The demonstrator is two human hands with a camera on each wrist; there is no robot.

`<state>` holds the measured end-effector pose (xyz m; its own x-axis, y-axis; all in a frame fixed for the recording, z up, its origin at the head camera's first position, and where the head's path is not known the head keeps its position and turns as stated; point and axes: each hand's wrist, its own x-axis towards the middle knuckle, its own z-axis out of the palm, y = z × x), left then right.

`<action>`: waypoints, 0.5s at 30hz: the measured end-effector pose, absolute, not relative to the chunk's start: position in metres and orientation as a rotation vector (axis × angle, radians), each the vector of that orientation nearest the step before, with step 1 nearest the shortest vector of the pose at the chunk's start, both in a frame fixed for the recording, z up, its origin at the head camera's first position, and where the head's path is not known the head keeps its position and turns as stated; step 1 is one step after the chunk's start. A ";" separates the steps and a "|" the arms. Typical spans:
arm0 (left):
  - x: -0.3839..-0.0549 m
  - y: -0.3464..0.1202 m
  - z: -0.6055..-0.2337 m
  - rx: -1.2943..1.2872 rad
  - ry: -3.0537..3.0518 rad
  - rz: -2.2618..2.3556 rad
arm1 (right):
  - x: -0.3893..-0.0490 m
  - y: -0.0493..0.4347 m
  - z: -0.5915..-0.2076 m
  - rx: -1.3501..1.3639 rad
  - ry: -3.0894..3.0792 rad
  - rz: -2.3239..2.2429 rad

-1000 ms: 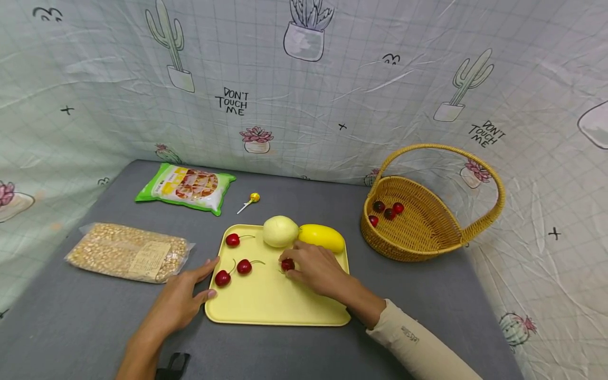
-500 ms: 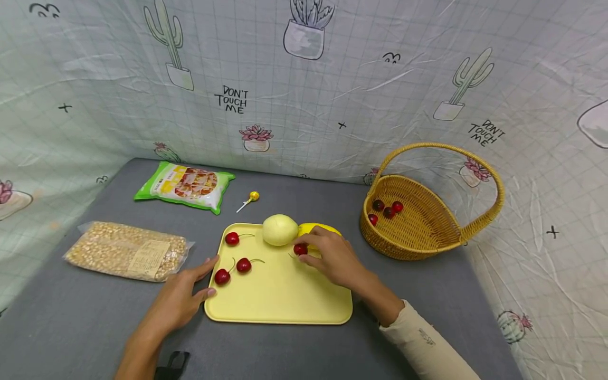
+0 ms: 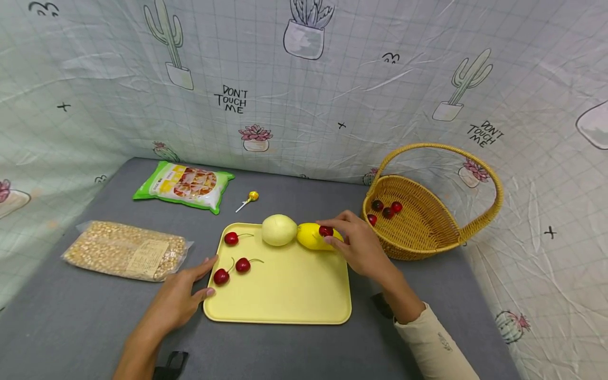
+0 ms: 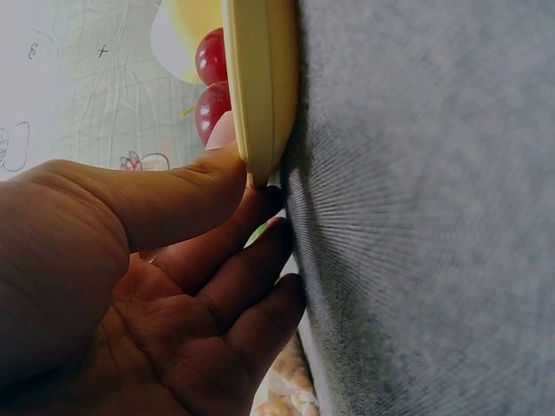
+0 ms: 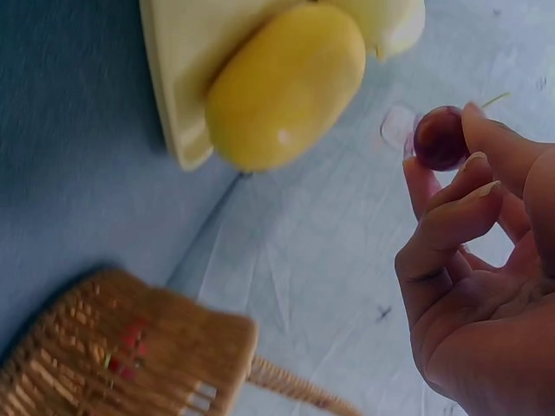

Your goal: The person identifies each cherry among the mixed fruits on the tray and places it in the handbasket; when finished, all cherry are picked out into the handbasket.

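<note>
My right hand (image 3: 363,245) pinches a dark red cherry (image 3: 325,231) between thumb and fingertips, above the tray's back right corner. Its thin stem pokes out beside the thumb in the right wrist view. Behind this cherry, in the head view, lies an oblong yellow fruit (image 3: 309,240), next to a pale round fruit (image 3: 278,230). Both sit on the yellow tray (image 3: 280,295). Three stemmed cherries (image 3: 243,265) lie at the tray's left side. My left hand (image 3: 176,301) touches the left rim, its thumb (image 4: 186,195) over the edge and its fingers loosely spread by the table.
To the right of the tray stands a wicker basket (image 3: 427,224) with a tall handle and several cherries (image 3: 388,212) inside. A bag of corn kernels (image 3: 119,248), a green-and-white food packet (image 3: 185,184) and a lollipop (image 3: 253,196) lie left and behind. A printed cloth (image 3: 294,95) hangs at the back.
My right hand has lifted the cherry off the tray's middle and carried it right and back, past the yellow fruit. The left hand has stayed at the tray's rim.
</note>
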<state>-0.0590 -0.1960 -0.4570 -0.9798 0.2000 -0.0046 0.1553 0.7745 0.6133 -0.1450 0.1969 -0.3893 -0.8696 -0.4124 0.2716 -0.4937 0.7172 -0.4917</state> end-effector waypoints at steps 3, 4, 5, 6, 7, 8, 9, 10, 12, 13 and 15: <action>-0.060 -0.196 -0.457 0.288 2.893 0.986 | -0.148 0.207 -0.386 0.708 -2.767 0.864; -0.060 -0.196 -0.457 0.288 2.893 0.986 | -0.149 0.210 -0.385 0.694 -2.766 0.868; -0.059 -0.196 -0.457 0.285 2.892 0.987 | -0.149 0.214 -0.385 0.678 -2.766 0.875; -0.059 -0.196 -0.457 0.284 2.893 0.986 | -0.150 0.217 -0.384 0.660 -2.765 0.881; -0.059 -0.196 -0.457 0.284 2.894 0.985 | -0.151 0.220 -0.383 0.643 -2.761 0.886; -0.060 -0.196 -0.457 0.286 2.896 0.984 | -0.152 0.224 -0.383 0.623 -2.756 0.891; -0.060 -0.196 -0.457 0.286 2.896 0.984 | -0.153 0.227 -0.382 0.606 -2.749 0.899; -0.060 -0.196 -0.457 0.286 2.897 0.984 | -0.154 0.230 -0.382 0.592 -2.738 0.903; -0.060 -0.196 -0.457 0.286 2.899 0.982 | -0.157 0.238 -0.382 0.559 -2.715 0.910; -0.059 -0.196 -0.457 0.284 2.899 0.983 | -0.158 0.241 -0.382 0.542 -2.704 0.912; -0.059 -0.195 -0.456 0.284 2.899 0.985 | -0.161 0.248 -0.383 0.509 -2.686 0.915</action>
<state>-0.0589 -0.1952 -0.4563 -0.9807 0.1954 -0.0036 0.1527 0.7779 0.6096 -0.1610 0.2485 -0.3831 -0.9053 -0.2424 0.3489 -0.4050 0.7406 -0.5362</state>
